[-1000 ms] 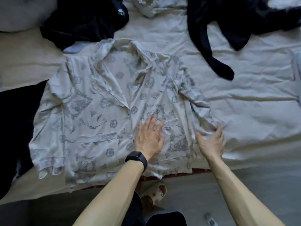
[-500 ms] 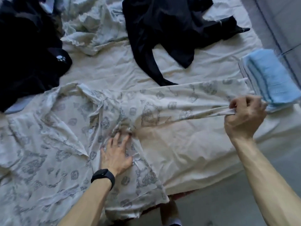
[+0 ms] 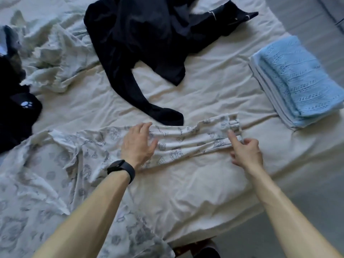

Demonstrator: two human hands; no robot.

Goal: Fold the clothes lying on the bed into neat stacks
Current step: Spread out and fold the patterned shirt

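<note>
A pale patterned button shirt (image 3: 55,174) lies spread on the bed (image 3: 204,192). Its right sleeve (image 3: 186,144) is stretched flat towards the right, with the cuff near a folded light-blue stack (image 3: 297,81). My left hand (image 3: 137,144), a black watch on its wrist, rests flat with spread fingers where the sleeve meets the body. My right hand (image 3: 245,153) is at the cuff end. Its index finger is straight and touches the sleeve; the other fingers are loosely curled and hold nothing.
A black garment (image 3: 149,34) sprawls at the back, one sleeve end close to the patterned sleeve. Crumpled white cloth (image 3: 54,58) and a black item with a paw print (image 3: 16,112) lie at the left. The bed's edge and the grey floor (image 3: 316,211) are at the right.
My right hand pulled the sleeve out to the right, laid it on the bed and let go of the cuff. My left hand slid right along the shirt onto the sleeve.
</note>
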